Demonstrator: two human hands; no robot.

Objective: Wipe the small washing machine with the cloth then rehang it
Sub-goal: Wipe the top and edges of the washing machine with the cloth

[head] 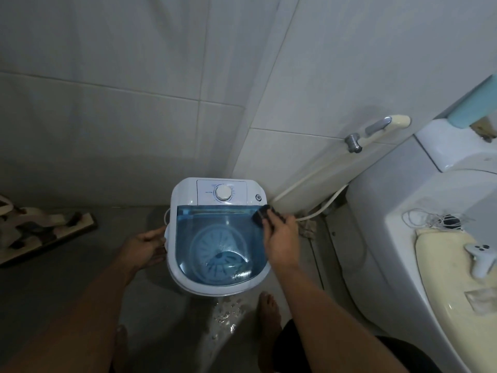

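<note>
Left arm bare, reaching forward and down from lower left. Left hand palm turned inward, fingers loosely curled, thumb uppermost, pressed against the side of the washing machine. Right arm bare, extended from lower right, wrist slightly bent. Right hand back facing up, fingers closed over a dark cloth at the far right corner of the lid. Bare feet below.

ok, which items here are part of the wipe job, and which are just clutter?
In the job:
- small white washing machine with blue translucent lid
- dark cloth, in the right hand
- left hand, steadying the machine's side

Lying about:
- white game controller
- tangled white string
- patterned floor mat
- cream spray hose
</note>
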